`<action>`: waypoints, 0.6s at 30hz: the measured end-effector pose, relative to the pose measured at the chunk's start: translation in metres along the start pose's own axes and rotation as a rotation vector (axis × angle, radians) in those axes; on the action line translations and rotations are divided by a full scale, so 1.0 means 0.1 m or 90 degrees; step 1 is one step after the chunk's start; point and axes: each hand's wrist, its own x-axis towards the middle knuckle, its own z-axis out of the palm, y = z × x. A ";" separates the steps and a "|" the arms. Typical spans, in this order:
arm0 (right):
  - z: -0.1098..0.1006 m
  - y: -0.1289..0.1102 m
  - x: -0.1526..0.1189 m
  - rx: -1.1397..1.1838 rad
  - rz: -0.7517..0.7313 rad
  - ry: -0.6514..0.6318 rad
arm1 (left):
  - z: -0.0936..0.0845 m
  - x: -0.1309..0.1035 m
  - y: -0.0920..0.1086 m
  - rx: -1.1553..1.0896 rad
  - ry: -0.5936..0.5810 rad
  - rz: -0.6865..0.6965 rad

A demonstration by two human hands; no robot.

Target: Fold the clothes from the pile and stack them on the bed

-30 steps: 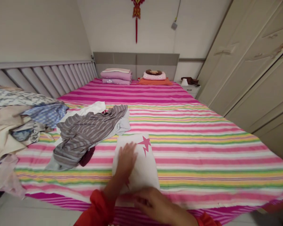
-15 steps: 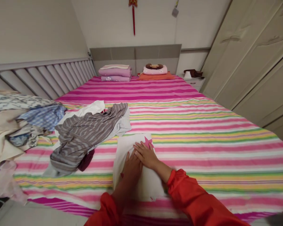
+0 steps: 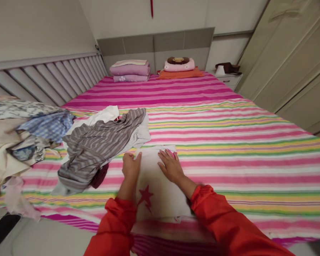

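Note:
A white garment (image 3: 160, 192) with red and pink stars lies folded into a rectangle near the front of the bed. At its upper left edge is my left hand (image 3: 130, 166), its fingers curled and the thumb along the cloth, closed on the edge. My right hand (image 3: 172, 166) rests flat on the upper right part, fingers spread, partly covering a pink star. Left of the garment lies a crumpled grey-brown striped shirt (image 3: 98, 142) over light grey and white cloth.
A heap of clothes, including a blue checked piece (image 3: 49, 124), fills the left side of the striped bedsheet (image 3: 229, 160). Folded purple bedding (image 3: 130, 71) and a pink pillow (image 3: 179, 65) sit by the headboard (image 3: 181, 42). A slatted rail (image 3: 66, 73) runs along the left; wardrobe doors (image 3: 290, 67) stand right.
My left hand has moved from the garment's middle, beside my right hand, to its upper left edge, uncovering the red star. My right hand stays on the upper right part. The view has tilted down.

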 end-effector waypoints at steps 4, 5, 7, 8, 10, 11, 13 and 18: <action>0.02 -0.01 -0.05 -0.017 -0.011 0.050 | -0.08 0.31 -0.05 -0.070 -0.185 -0.004; 0.01 -0.02 -0.06 -0.023 -0.020 0.060 | -0.05 0.35 -0.04 -0.102 -0.193 0.015; 0.00 -0.03 -0.09 -0.034 -0.050 0.071 | 0.02 0.38 -0.02 -0.157 -0.189 0.037; -0.01 -0.03 -0.11 -0.037 -0.061 0.069 | 0.07 0.37 -0.02 -0.181 -0.180 0.048; -0.03 -0.02 -0.12 -0.036 -0.052 0.044 | 0.14 0.33 -0.02 -0.220 -0.141 0.084; -0.05 -0.02 -0.12 -0.032 -0.035 0.022 | 0.17 0.30 -0.02 -0.225 -0.114 0.104; -0.07 -0.02 -0.11 -0.021 0.006 -0.020 | 0.18 0.22 0.00 -0.197 -0.055 0.138; -0.11 -0.20 -0.12 0.000 0.070 -0.055 | 0.20 -0.11 0.23 -0.103 -0.024 0.240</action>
